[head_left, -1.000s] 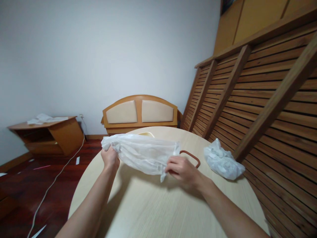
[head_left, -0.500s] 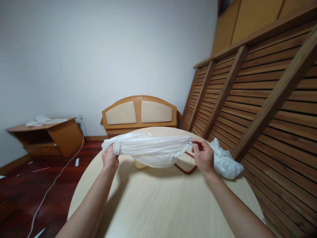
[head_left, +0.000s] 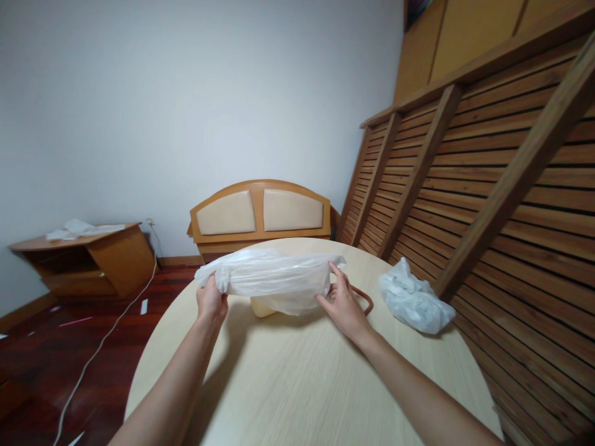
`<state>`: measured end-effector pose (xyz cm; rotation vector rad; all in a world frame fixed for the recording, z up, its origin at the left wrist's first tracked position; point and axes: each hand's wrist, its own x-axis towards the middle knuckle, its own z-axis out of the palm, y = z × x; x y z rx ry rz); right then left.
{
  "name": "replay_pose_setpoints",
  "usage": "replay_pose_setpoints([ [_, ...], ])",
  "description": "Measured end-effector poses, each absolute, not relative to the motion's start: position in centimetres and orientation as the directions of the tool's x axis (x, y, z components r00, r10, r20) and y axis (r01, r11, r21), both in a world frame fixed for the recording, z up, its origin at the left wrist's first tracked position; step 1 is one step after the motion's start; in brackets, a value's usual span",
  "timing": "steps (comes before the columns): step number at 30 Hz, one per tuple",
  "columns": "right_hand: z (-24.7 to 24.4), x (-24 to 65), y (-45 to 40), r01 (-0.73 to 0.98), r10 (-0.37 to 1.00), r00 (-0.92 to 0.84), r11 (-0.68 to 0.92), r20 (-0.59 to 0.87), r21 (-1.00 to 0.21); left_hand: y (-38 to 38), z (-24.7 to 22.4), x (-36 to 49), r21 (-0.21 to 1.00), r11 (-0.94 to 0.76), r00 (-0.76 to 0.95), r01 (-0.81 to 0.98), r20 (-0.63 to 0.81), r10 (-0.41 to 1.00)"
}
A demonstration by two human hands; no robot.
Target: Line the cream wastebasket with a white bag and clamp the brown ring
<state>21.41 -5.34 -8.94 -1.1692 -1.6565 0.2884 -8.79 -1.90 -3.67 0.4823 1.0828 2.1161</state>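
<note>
A thin white plastic bag (head_left: 274, 275) is stretched sideways above the round table, bunched into a loose strip. My left hand (head_left: 212, 300) is closed round its gathered left end. At the right end, my right hand (head_left: 344, 303) has thumb and index finger apart against the plastic, with the other fingers partly hidden; a corner sticks out past the fingertips. Beneath the bag a pale yellow object (head_left: 263, 308) shows only in part. Behind my right hand lies a reddish-brown rounded frame or handle (head_left: 365, 298), mostly covered.
A crumpled white plastic bag (head_left: 416, 297) rests on the right side of the round table (head_left: 307, 384). Slatted wooden panels (head_left: 465, 204) lean along the right. A headboard (head_left: 260, 214) stands beyond the table. At left are a low cabinet (head_left: 116, 263) and a white cable (head_left: 100, 347) across the floor.
My right hand has moved left along the bag, and its thumb and index finger have spread. The bag's stretched span is shorter. My left hand keeps its hold in nearly the same place.
</note>
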Motion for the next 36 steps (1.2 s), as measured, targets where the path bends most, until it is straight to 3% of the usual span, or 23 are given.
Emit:
replay_pose_setpoints([
  [6, -9.2, 22.4, -3.9, 0.282, 0.833, 0.151, 0.48, 0.533, -0.831, -1.9, -3.7, -8.5, 0.801, -0.403, -0.678, -0.442, -0.005, 0.735],
  [10, -8.3, 22.7, -3.5, 0.06, 0.831, 0.194, 0.521, 0.522, -0.851, -2.0, -3.7, -8.5, 0.797, -0.394, -0.679, -0.458, -0.028, 0.734],
  [17, -7.8, 22.0, -4.0, -0.037, 0.857, 0.172, 0.498, 0.485, -0.866, -2.2, -3.6, -8.4, 0.787, -0.387, -0.667, -0.48, -0.041, 0.744],
  [23, -7.5, 22.0, -4.1, 0.047, 0.77, 0.382, 0.535, 0.511, -0.843, -2.2, -3.5, -8.4, 0.777, -0.383, -0.663, -0.499, -0.059, 0.746],
  [29, -6.8, 23.1, -4.1, 0.027, 0.758, 0.396, 0.554, 0.517, -0.832, -2.4, -3.3, -8.3, 0.773, -0.374, -0.66, -0.512, -0.075, 0.748],
  [32, -6.4, 23.0, -4.4, -0.063, 0.779, 0.376, 0.561, 0.501, -0.825, -2.4, -3.2, -8.2, 0.773, -0.374, -0.661, -0.512, -0.077, 0.747],
  [36, -5.6, 22.7, -5.2, -0.309, 0.858, 0.315, 0.497, 0.406, -0.811, -2.4, -3.3, -8.2, 0.775, -0.375, -0.665, -0.508, -0.077, 0.743],
])
